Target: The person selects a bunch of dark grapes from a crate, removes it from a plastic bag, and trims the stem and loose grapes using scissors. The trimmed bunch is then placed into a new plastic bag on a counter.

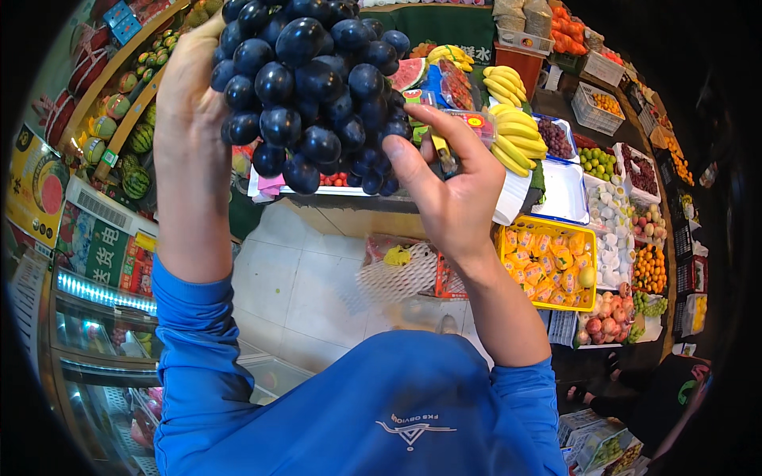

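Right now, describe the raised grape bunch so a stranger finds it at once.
Start at the blue shirt and follow its left sleeve up to the left hand. Just right of that hand is the grape bunch, blue-black and lifted, unlike the reddish-purple grapes lying beside the bananas.

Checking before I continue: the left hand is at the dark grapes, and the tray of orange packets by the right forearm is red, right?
Not quite: the head view shows the tray is yellow. The left hand is at the dark grapes.
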A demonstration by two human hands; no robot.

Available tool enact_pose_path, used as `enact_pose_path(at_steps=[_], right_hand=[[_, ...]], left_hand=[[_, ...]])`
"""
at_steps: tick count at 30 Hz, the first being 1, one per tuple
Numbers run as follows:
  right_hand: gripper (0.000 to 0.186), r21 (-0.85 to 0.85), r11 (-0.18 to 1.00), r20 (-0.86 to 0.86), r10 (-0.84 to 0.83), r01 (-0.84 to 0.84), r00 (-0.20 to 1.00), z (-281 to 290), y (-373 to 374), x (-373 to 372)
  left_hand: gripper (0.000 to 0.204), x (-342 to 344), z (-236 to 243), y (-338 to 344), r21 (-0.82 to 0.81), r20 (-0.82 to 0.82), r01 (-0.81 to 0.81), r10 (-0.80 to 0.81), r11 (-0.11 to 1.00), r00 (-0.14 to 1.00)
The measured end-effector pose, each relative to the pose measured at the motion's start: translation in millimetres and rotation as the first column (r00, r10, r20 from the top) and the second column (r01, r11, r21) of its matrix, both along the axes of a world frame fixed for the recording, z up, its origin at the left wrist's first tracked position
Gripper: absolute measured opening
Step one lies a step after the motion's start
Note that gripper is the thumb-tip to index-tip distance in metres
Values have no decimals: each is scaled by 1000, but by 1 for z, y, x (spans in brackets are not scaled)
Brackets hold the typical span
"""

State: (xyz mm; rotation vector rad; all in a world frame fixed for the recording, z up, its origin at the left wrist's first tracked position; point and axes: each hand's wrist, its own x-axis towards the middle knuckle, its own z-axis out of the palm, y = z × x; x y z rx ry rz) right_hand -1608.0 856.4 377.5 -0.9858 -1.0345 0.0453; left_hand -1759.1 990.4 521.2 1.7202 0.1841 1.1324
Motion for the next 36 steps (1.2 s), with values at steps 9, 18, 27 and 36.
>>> enact_pose_path(at_steps=[9, 18, 27, 36], right_hand=[[26, 160, 987, -33, -16, 21, 999, 69, -3, 57], [31, -715, 688, -123, 49, -123, 991, -64, 31, 184], [31, -708, 572, -631, -247, -414, 736, -340, 130, 204], [26, -551, 834, -76, -54, 3, 996, -197, 154, 167]], left_hand=[[28, 39, 36, 14, 156, -68, -79, 90, 985, 994], [24, 46, 10, 29, 105, -108, -124, 135, 987, 985], [14, 47, -34, 19, 245, -322, -215, 288, 945, 902], [20, 68, -68, 20, 175, -483, -326, 369, 929, 794]])
